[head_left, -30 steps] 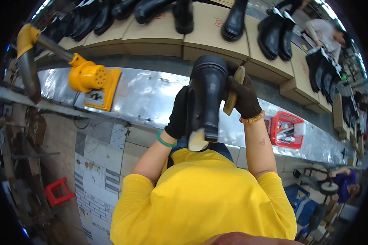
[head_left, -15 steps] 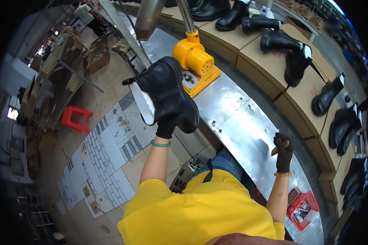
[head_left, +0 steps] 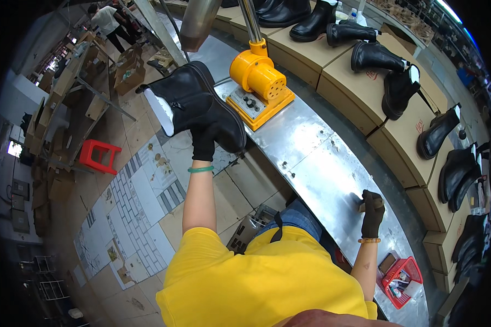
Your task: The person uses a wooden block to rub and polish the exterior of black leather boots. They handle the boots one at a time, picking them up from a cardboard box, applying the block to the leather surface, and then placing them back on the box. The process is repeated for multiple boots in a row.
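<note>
Black boot (head_left: 186, 103), upper left of frame; left hand (head_left: 203, 143) grasping instep from below. Likely middling weight, slick, stiff-soled, softer shaft; instep suits grip. Right hand (head_left: 372, 210), right of frame, curled round tan piece (head_left: 361, 207), mostly hidden.

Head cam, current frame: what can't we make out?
Head view:
Left hand: fingers indistinct, dark against the black boot.
Right hand: mostly covers the brown piece it grips.
Metal duct: top cut off by the upper edge.
Red basket: contents too small to identify.
</note>
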